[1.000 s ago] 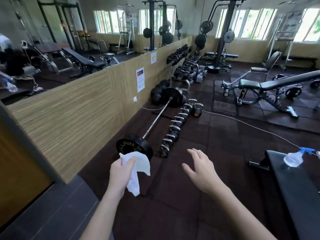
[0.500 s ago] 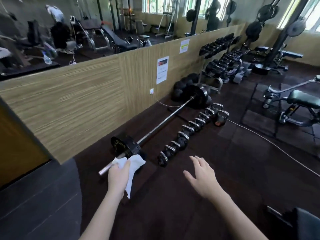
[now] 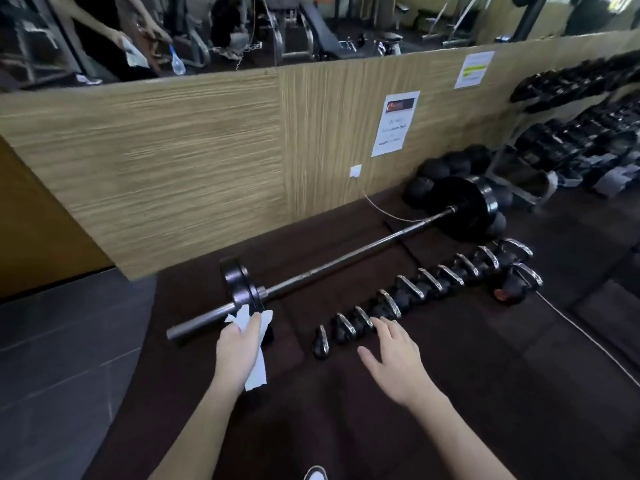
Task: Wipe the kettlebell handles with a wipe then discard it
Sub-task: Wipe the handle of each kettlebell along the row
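Wipe (image 3: 257, 355) pinched in left hand (image 3: 239, 355); right hand (image 3: 394, 358) open, empty, near kettlebells (image 3: 426, 292) at frame centre. Loose wipe tail may be dropped.

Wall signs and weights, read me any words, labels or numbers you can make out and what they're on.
Nearer white paper sign on the wood wall panel: dark logo band and some lines of print, too blurred to read.
Farther paper sign: has a yellow-green band, unreadable.
Barbell plate, kettlebells: no legible markings.
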`<act>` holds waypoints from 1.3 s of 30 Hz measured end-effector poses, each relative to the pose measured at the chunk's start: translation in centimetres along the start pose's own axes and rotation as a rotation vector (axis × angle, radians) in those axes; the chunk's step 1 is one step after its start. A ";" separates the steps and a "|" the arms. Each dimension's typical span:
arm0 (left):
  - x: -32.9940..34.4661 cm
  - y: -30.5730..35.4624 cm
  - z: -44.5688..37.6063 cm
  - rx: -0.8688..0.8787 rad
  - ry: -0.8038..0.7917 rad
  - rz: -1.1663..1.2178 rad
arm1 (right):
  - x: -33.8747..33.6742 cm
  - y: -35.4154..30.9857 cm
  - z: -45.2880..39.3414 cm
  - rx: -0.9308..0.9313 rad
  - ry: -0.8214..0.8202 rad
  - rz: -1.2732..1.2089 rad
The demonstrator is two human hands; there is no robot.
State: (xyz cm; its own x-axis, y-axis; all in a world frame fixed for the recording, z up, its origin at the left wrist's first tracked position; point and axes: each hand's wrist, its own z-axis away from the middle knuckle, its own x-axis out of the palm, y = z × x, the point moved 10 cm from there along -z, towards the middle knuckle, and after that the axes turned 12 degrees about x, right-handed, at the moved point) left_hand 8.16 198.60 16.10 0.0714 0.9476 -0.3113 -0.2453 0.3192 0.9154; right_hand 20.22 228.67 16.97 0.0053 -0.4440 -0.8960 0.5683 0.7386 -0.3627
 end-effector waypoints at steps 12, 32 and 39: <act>21.7 -9.1 -11.8 -0.051 0.198 -0.111 | 13.2 8.6 -25.3 -0.343 -0.281 0.061; 52.2 -49.9 -36.4 0.262 -0.304 -0.488 | 64.7 21.9 -47.7 -0.476 -0.517 0.002; 50.9 -51.3 -41.6 0.120 -0.210 -0.515 | 68.8 21.8 -50.1 -0.446 -0.545 -0.077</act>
State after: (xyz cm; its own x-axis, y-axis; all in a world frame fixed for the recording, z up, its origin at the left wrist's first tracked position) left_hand -15.86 229.99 -57.31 0.3467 0.6472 -0.6789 -0.0171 0.7281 0.6853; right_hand -8.25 239.60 -65.39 0.4555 -0.6083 -0.6500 0.1934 0.7803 -0.5947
